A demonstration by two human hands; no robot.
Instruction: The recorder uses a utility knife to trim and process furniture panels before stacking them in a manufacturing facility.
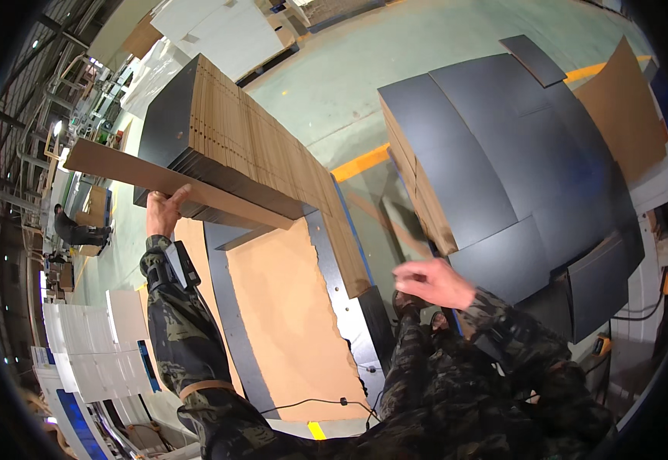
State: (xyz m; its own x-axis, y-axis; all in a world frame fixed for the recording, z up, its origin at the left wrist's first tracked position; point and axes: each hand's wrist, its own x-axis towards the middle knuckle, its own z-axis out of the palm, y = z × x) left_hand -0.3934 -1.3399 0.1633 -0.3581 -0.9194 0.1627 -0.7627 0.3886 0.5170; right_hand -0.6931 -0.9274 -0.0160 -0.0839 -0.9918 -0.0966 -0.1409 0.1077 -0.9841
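Observation:
My left hand [167,210] grips the lower edge of a long, narrow brown strip of board [131,170], thumb on its face. The strip slants across the front of a tall stack of dark-faced panels [253,134] with light wood-coloured edges and rows of small holes. Just below lies a sheet of brown cardboard [276,307] with a torn right edge, dark panels showing along its sides. My right hand [435,282] is in the air by the near corner of the right-hand stack, fingers loosely bent and apart, with nothing visible in it.
Wide dark grey panels [495,146] lie on the right-hand stack, some overlapping, with a brown sheet [624,115] beyond. A black cable [315,400] crosses the near end of the cardboard. White panels [92,337] stand at left. A person [81,230] bends over farther left.

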